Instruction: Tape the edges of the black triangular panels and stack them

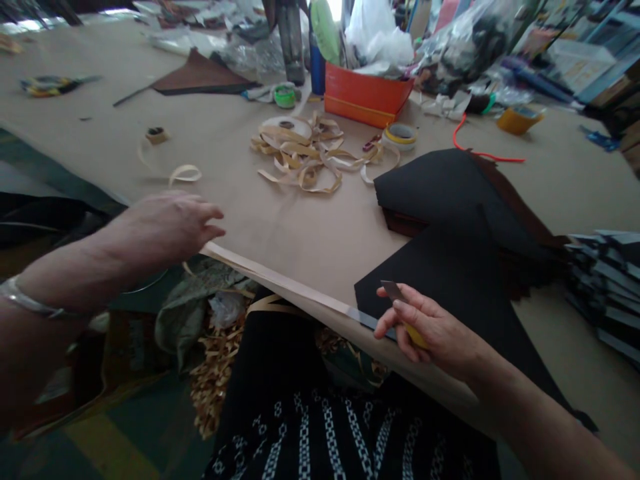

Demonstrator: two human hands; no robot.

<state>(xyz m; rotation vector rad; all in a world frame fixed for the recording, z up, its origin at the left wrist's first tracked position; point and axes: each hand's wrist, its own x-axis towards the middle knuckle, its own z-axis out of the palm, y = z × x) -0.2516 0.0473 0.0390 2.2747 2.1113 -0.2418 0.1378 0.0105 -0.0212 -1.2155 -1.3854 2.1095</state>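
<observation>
In my right hand (425, 327) is a utility knife with a yellow handle (416, 337); its flat metal blade (393, 291) sticks out past my fingers. That hand is over the table's front edge, beside a black sheet (430, 267). A narrow pale strip (285, 285) runs along the edge from near my left hand to the black sheet's corner. My left hand (175, 223) hovers at the edge, two fingertips apart, nothing visible between them; its other fingers are partly hidden. Behind it a thin tape loop (185, 175) leads toward a small roll (157, 135).
Tangled beige tape (310, 157) lies mid-table, with a red box (367, 97) behind it. More black and brown sheets (445, 180) are stacked at right, near a pile of strips (607, 287). Below the edge are my lap and scraps (215, 373) on the floor.
</observation>
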